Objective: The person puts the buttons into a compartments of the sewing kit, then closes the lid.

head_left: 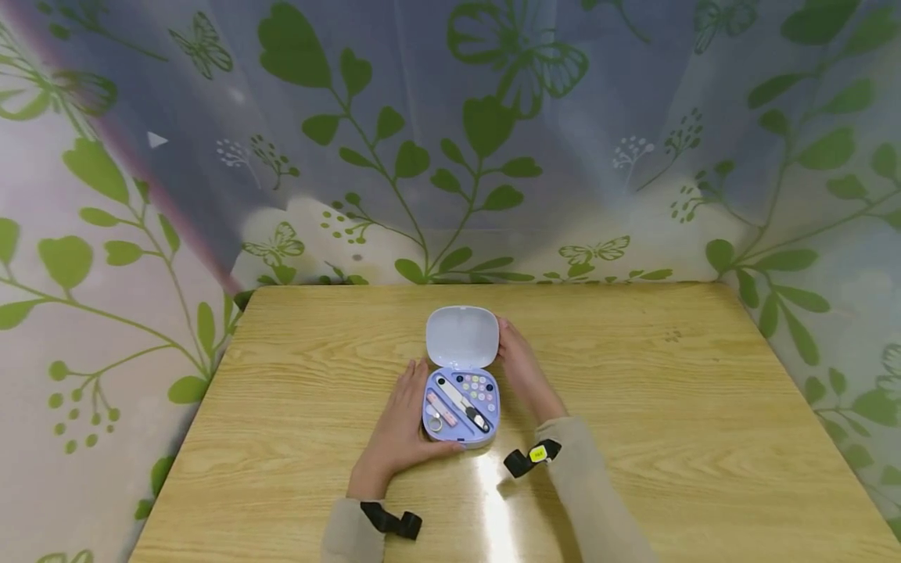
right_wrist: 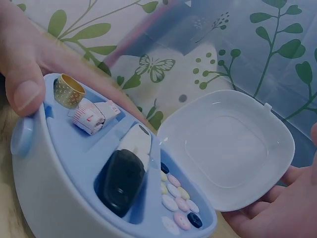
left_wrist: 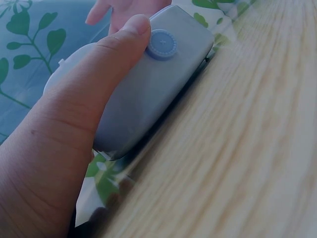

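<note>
A pale blue sewing kit box (head_left: 482, 440) stands on the table with its white hinged lid (head_left: 462, 336) raised. My left hand (head_left: 403, 426) holds the box, fingers along its left side and thumb across the front, beside the round blue button (left_wrist: 162, 44). My right hand (head_left: 524, 371) touches the lid's right edge; its fingers (right_wrist: 265, 203) lie behind the lid, with the thumb apart from it. Inside are a gold thimble (right_wrist: 69, 91), a rolled pink-and-white measuring tape (right_wrist: 90, 118), a slim white tool with a black end (right_wrist: 120, 183) and several small buttons (right_wrist: 174, 191).
The wooden table (head_left: 676, 407) extends on both sides of the box. A curtain (head_left: 598, 156) printed with green leaves and butterflies hangs along its back and sides. Black wrist straps (head_left: 390, 521) show at both sleeves.
</note>
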A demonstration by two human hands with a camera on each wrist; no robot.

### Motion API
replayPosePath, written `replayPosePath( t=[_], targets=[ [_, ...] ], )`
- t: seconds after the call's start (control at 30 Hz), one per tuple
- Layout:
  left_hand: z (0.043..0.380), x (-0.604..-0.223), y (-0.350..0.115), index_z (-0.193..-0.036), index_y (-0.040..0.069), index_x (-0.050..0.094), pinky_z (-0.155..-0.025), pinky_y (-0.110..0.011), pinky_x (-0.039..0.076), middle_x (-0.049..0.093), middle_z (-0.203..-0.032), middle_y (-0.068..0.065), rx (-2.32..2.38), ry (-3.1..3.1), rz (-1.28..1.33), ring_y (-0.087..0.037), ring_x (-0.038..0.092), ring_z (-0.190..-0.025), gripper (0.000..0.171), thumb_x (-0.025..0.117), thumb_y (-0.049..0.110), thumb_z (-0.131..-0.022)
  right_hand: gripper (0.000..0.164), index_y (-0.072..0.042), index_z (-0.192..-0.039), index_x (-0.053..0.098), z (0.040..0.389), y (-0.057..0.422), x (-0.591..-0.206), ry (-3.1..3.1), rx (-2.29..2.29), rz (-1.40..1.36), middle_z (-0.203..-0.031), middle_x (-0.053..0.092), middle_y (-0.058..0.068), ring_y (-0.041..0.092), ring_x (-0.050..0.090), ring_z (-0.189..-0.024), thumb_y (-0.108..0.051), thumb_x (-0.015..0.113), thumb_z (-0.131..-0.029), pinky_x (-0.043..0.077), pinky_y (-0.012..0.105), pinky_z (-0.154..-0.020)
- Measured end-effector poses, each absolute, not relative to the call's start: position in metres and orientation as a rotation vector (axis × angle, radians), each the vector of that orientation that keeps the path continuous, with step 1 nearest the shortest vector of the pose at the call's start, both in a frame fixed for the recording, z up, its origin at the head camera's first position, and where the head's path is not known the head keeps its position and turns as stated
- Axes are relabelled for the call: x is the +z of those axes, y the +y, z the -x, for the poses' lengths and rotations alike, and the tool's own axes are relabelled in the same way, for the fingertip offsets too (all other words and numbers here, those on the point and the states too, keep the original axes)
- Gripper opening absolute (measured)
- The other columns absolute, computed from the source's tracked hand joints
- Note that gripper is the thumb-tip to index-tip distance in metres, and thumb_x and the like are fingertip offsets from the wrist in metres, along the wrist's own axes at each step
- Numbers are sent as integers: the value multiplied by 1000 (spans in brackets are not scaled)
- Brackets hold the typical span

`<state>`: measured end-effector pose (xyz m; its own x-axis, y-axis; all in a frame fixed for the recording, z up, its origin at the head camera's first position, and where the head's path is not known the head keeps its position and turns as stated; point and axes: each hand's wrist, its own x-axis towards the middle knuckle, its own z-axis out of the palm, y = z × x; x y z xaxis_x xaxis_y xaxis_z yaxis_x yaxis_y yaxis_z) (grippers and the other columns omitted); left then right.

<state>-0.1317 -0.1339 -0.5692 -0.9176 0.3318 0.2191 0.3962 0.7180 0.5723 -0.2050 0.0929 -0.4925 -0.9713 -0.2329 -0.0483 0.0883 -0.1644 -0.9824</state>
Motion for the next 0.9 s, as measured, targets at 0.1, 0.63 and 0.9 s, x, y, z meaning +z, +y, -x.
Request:
replayPosePath(
  t=[0.1, 0.63, 0.9],
  targets=[
    [132, -569, -134, -160, 10, 4, -124, -38, 6, 8, -167, -8, -966, -2836, 591, -18, -3, -152, 140, 67, 86, -62, 56, 6, -143, 40, 203, 90, -493, 1870, -2281, 130, -142, 45, 25, 32, 45, -129, -37, 26, -110, 33, 44, -114],
    [130, -567, -134, -160, 8, 6, -124, -40, 8, 11, -166, -10, -949, -2817, 584, -23, 1, -153, 140, 68, 86, -61, 56, 8, -131, 53, 189, 78, -487, 2039, -2301, -91, -125, 56, 24, 34, 55, -118, -42, 43, -105, 41, 47, -111],
    [129, -566, -134, -160, 6, 7, -124, -42, 9, 12, -166, -12, -936, -2802, 590, -25, 3, -152, 140, 67, 86, -61, 44, 4, -122, 58, 183, 80, -491, 1996, -2318, -79, -119, 60, 14, 24, 55, -117, -35, 50, -103, 37, 43, -114]
  ],
)
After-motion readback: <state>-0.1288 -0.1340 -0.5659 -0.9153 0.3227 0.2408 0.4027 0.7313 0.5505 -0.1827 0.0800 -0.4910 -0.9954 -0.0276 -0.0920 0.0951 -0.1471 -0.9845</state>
